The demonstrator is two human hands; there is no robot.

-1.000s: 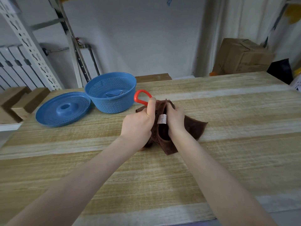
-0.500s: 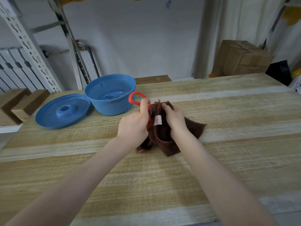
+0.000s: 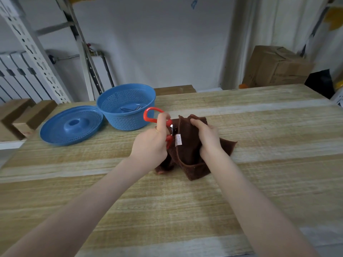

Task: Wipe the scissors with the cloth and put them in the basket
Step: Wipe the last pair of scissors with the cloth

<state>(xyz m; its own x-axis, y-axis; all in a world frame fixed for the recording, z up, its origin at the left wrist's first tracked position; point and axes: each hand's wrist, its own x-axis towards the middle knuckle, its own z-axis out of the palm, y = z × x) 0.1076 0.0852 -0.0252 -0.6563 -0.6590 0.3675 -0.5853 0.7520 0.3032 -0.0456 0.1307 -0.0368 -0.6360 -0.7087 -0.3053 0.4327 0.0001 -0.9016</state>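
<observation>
My left hand grips the red-handled scissors by the handles, thumb up along one red loop. A short piece of bare metal shows by the pivot; the blades run into the brown cloth and are hidden there. My right hand grips the cloth, bunched around the blades, with a white label facing me. The cloth's lower folds rest on the wooden table. The blue basket stands just behind and left of the scissors, with some metal utensils lying in its bottom.
A blue perforated lid lies upside down left of the basket. Wooden blocks sit at the table's left edge, beside a metal rack. A cardboard box stands behind the far right corner.
My left hand has drawn the scissors leftward, out of the cloth, so the red handle and a bit of metal near the pivot now show. My right hand keeps its hold on the cloth.
</observation>
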